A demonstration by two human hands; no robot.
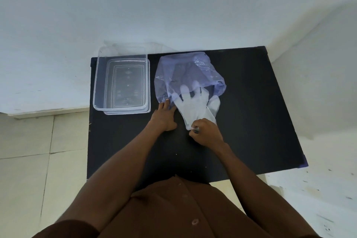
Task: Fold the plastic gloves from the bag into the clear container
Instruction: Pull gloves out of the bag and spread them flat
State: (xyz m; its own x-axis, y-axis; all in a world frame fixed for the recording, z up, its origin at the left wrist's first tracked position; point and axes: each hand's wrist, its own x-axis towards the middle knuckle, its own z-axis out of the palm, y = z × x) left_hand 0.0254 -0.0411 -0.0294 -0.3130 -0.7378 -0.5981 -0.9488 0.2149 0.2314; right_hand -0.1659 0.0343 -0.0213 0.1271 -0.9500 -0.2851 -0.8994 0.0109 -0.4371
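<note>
A translucent blue plastic bag (185,71) lies on the black table (260,121), its mouth toward me. A clear plastic glove (190,105) sticks halfway out of the mouth, fingers still under the bag's film. My right hand (205,133) pinches the glove's cuff, nearer to me than the bag. My left hand (165,117) presses the bag's near left edge down with its fingertips. The clear container (100,83) stands at the table's far left and looks bare inside, with its lid under it.
A white wall rises right behind the table. Pale floor tiles lie to the left and a white, speckled floor to the right. The table's near half between my arms is bare black surface.
</note>
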